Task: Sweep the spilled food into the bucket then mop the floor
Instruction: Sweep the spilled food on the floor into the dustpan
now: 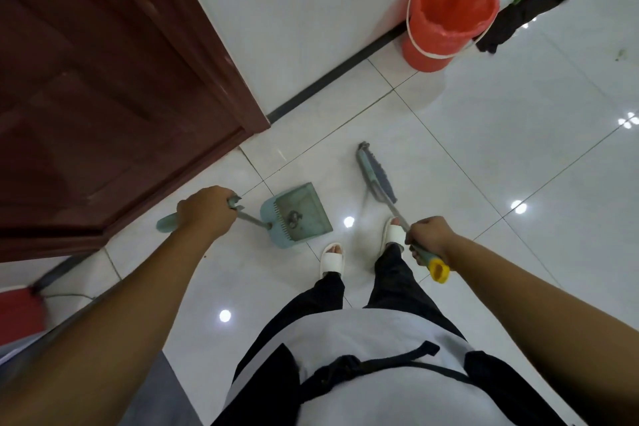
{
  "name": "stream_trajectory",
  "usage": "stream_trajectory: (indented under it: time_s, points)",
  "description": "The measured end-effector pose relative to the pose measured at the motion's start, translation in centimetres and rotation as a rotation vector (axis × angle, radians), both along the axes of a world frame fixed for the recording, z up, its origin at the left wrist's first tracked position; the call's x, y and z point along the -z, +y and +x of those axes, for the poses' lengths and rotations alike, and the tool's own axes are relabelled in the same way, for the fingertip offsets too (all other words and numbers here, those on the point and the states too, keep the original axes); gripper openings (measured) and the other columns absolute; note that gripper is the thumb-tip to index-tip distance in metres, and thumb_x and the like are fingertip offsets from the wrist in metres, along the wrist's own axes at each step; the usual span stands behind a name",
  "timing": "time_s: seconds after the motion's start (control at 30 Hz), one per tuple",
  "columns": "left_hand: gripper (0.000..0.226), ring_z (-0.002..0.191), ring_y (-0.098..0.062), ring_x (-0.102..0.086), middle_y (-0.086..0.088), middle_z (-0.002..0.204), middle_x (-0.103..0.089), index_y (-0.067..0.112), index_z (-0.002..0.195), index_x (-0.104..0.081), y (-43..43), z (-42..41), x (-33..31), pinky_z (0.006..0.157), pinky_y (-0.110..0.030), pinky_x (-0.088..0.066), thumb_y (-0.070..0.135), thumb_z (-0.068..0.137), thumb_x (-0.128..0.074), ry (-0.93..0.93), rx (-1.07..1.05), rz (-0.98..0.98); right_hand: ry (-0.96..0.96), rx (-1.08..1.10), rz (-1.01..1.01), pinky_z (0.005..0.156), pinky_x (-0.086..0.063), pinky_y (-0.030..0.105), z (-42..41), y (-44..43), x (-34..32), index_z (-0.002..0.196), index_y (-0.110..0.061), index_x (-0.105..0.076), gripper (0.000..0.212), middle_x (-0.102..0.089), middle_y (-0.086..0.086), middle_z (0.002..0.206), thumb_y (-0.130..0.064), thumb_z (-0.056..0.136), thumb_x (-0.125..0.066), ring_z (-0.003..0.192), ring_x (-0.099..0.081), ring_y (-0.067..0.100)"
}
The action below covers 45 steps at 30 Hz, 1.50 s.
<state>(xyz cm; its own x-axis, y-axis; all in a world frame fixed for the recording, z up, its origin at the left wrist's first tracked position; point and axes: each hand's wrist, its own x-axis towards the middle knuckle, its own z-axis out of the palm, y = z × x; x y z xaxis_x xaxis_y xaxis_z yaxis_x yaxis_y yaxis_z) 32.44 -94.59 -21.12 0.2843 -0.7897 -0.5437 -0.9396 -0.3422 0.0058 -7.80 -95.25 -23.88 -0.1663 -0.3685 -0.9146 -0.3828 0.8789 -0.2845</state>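
Observation:
My left hand (205, 211) grips the handle of a pale green dustpan (304, 214), whose tray lies low over the floor and holds a small dark clump of debris. The long handle of a green broom (375, 173) is held in my right hand (428, 239), its yellow end sticking out behind my fist. The broom head sits just right of the dustpan, apart from it. An orange bucket (449, 14) lined with an orange bag stands against the wall at the upper right. Beside it lies a mop (518, 15) with a dark cloth head and a green-grey pole.
A dark red door (103, 79) fills the upper left, next to a white wall with a black skirting strip (345, 69). My feet in white slippers (332, 258) stand on glossy white floor tiles (518, 131). A red object (17, 315) shows at the left edge.

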Motion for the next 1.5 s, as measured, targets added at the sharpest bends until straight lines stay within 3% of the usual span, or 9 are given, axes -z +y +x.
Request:
stream_trajectory:
  time_s: [0.13,0.3,0.53,0.7,0.9,1.1,1.2,1.43,1.5]
  points:
    - [0.015,0.084,-0.026,-0.065,-0.002,0.092,-0.071,0.024,0.098,-0.073,-0.2,2.4,1.2,0.083,-0.047,-0.054,0.026,0.084,-0.067,0.008,-0.025,0.026,-0.112,0.015,0.107,0.040,-0.042,0.024,1.9,1.5,-1.3,0.096,0.014,-0.060,0.020,-0.055,0.020,0.066,0.008,0.078,-0.057,0.041,-0.048,0.023]
    - [0.016,0.086,-0.026,-0.065,-0.002,0.095,-0.071,0.025,0.099,-0.072,0.0,3.0,1.2,0.083,-0.043,-0.053,0.025,0.085,-0.065,-0.040,0.019,0.043,-0.414,0.130,0.321,0.030,-0.035,0.017,0.0,0.3,-3.4,0.104,-0.005,-0.050,0.019,-0.052,0.012,0.072,0.002,0.086,-0.049,0.041,-0.043,0.010]
    - [0.018,0.090,-0.026,-0.063,-0.003,0.099,-0.070,0.026,0.103,-0.071,1.1,2.7,0.5,0.076,-0.037,-0.041,0.023,0.090,-0.059,-0.071,0.029,0.044,-0.245,-0.030,0.138,0.035,-0.039,0.020,-0.7,-1.3,-6.8,0.115,-0.003,-0.060,0.033,-0.056,0.019,0.075,0.008,0.085,-0.051,0.045,-0.047,0.017]
    - [0.018,0.083,-0.022,-0.062,-0.002,0.095,-0.070,0.024,0.105,-0.071,2.9,4.5,-0.6,0.068,-0.033,-0.042,0.026,0.093,-0.057,0.004,0.007,0.050,-0.094,-0.110,0.053,0.039,-0.041,0.021,-1.1,-3.5,-7.2,0.114,0.004,-0.062,0.031,-0.058,0.023,0.079,0.007,0.083,-0.055,0.046,-0.049,0.020]
    - [0.020,0.087,-0.024,-0.065,-0.002,0.100,-0.071,0.027,0.111,-0.070,5.7,6.6,-1.3,0.074,-0.035,-0.049,0.027,0.093,-0.059,0.039,-0.065,0.033,-0.004,-0.133,0.001,0.036,-0.041,0.021,0.9,-3.3,-5.0,0.112,0.017,-0.060,0.029,-0.055,0.023,0.075,0.005,0.086,-0.055,0.049,-0.046,0.024]
    - [0.024,0.092,-0.028,-0.065,-0.002,0.102,-0.071,0.031,0.114,-0.069,7.9,7.1,0.1,0.074,-0.035,-0.046,0.029,0.091,-0.061,-0.016,-0.104,0.018,-0.054,-0.165,0.042,0.039,-0.040,0.024,4.3,-0.4,-2.8,0.105,0.019,-0.061,0.028,-0.053,0.022,0.067,0.010,0.079,-0.055,0.041,-0.046,0.024]
    - [0.024,0.095,-0.029,-0.064,-0.002,0.105,-0.071,0.032,0.114,-0.068,8.2,7.1,0.1,0.082,-0.039,-0.049,0.031,0.091,-0.062,-0.032,-0.127,-0.002,-0.132,-0.156,0.109,0.035,-0.039,0.021,6.5,1.2,-2.7,0.092,0.013,-0.062,0.013,-0.053,0.017,0.059,0.009,0.080,-0.057,0.033,-0.046,0.022]
    - [0.023,0.091,-0.027,-0.066,0.001,0.100,-0.072,0.031,0.111,-0.069,9.8,8.1,0.1,0.080,-0.038,-0.049,0.031,0.088,-0.066,0.001,-0.132,-0.008,-0.447,0.029,0.378,0.030,-0.036,0.017,5.2,1.2,-3.2,0.092,-0.004,-0.054,0.003,-0.055,0.013,0.073,-0.005,0.089,-0.054,0.041,-0.046,0.010]
    - [0.024,0.092,-0.027,-0.066,0.001,0.101,-0.072,0.032,0.111,-0.069,10.0,8.1,-0.2,0.080,-0.038,-0.050,0.032,0.087,-0.067,0.014,-0.128,-0.017,-0.411,-0.050,0.307,0.032,-0.036,0.018,4.5,1.0,-4.4,0.099,-0.003,-0.057,0.022,-0.056,0.016,0.073,-0.004,0.077,-0.062,0.043,-0.047,0.014]
